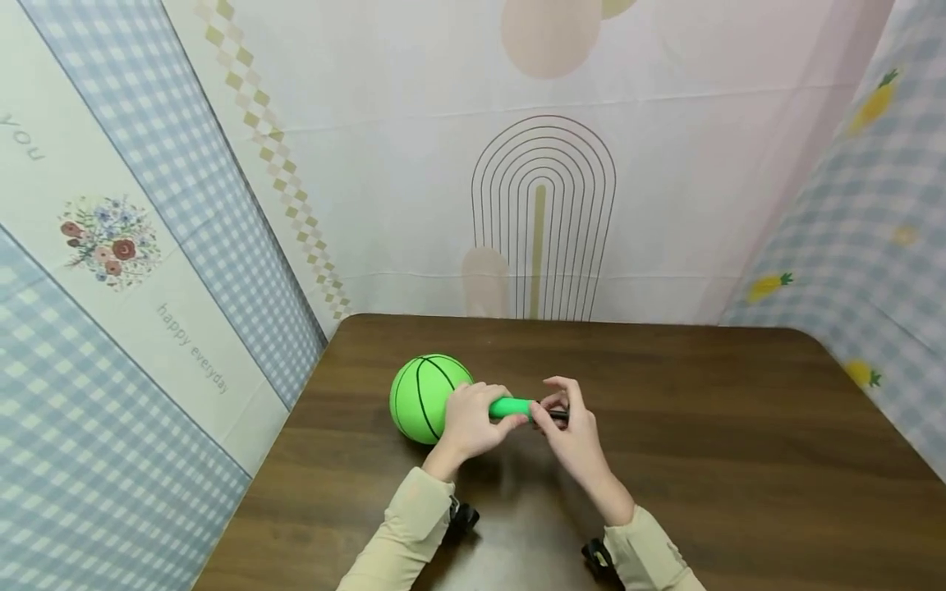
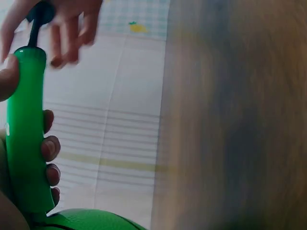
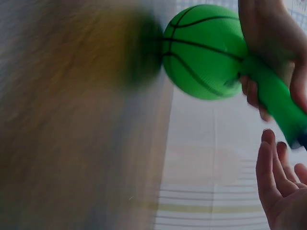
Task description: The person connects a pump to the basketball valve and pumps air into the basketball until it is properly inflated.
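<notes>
A hand pump with a green barrel (image 1: 510,408) lies across between the hands. My left hand (image 1: 470,420) grips this barrel, its fingers (image 2: 51,148) wrapped round it. The pump's black rod and handle (image 2: 41,13) stick out of the far end, toward my right hand (image 1: 578,443). That hand is at the handle with fairly straight, spread fingers (image 3: 269,172). Against the pump's other end is a bright green ball (image 1: 417,398) with black lines, like a small basketball. The left hand partly covers the ball, and any needle between pump and ball is hidden.
The dark brown wooden table (image 1: 709,427) extends to both sides and in front of the hands. Behind it hangs a pale printed cloth (image 1: 399,205). Blue checked cloth (image 1: 89,394) borders the left side, and another checked cloth (image 1: 872,271) the right.
</notes>
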Demonstrator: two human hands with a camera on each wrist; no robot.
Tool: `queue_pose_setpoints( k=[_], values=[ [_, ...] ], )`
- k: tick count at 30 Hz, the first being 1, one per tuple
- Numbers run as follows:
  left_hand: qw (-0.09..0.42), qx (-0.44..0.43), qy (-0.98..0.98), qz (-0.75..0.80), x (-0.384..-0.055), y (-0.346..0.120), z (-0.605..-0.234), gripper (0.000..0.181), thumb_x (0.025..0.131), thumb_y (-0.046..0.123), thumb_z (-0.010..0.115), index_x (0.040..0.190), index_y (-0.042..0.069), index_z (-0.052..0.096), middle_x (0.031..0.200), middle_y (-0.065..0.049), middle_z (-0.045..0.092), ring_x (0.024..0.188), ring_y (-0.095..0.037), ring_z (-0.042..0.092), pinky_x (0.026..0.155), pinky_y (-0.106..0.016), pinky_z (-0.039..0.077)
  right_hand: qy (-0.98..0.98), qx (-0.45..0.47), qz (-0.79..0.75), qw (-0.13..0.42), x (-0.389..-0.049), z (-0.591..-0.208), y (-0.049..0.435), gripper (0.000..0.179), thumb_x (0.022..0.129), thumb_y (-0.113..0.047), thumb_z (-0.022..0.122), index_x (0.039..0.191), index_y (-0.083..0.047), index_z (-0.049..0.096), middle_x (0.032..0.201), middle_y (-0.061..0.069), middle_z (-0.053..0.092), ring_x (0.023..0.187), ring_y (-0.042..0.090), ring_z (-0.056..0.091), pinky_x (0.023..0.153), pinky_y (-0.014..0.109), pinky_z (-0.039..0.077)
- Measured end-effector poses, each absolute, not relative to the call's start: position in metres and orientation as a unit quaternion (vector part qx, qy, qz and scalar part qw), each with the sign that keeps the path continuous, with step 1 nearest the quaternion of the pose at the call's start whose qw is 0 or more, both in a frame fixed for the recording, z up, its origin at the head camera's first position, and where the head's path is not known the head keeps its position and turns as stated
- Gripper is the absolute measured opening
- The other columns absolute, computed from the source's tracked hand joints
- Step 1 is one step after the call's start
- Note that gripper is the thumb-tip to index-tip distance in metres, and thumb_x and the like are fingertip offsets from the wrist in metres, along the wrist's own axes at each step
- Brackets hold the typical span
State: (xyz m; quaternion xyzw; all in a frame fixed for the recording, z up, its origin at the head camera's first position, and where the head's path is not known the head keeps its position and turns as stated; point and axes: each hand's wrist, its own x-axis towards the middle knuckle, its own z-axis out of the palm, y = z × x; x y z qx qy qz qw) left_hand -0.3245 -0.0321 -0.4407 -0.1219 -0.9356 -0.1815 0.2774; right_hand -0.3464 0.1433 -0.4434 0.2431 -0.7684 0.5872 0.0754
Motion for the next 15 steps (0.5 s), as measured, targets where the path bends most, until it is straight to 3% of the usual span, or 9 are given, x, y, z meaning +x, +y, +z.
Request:
queue_pose_setpoints(
  k=[6,10,15],
  values=[
    [0.279,-0.143,-0.917,-0.246,-0.329,-0.027,-0.443,0.025,0.08,0.041,0.069,0.081,0.016,0.068,0.063,0.001,0.059,0.056,-0.01,0.044,0.059,-0.018,0.029,-0.782,0.252,0.556,0.122,-0.347,-0.436,0.135,0.024,0.087,-0.015,0.071,0.099,-0.005,0.052,0.084,0.01,0.061,0.069,0.005,0.056,0.058,0.021,0.048],
    [0.275,-0.141,-0.924,-0.226,-0.331,-0.029,-0.442,0.028,0.079,0.045,0.07,0.081,0.018,0.068,0.064,0.004,0.059,0.057,-0.008,0.044,0.06,-0.02,0.032,-0.786,0.267,0.549,0.095,-0.351,-0.439,0.14,0.019,0.092,-0.019,0.065,0.098,-0.007,0.051,0.074,0.005,0.059,0.057,0.009,0.057,0.052,0.022,0.046],
    [0.28,-0.15,-0.934,-0.165,-0.329,-0.038,-0.441,0.033,0.077,0.053,0.071,0.08,0.02,0.067,0.065,0.006,0.059,0.058,-0.007,0.047,0.06,-0.022,0.037,-0.826,0.3,0.463,0.116,-0.355,-0.443,0.152,0.009,0.099,-0.021,0.054,0.1,-0.013,0.059,0.059,-0.007,0.048,0.046,0.0,0.039,0.046,0.021,0.035]
  ],
)
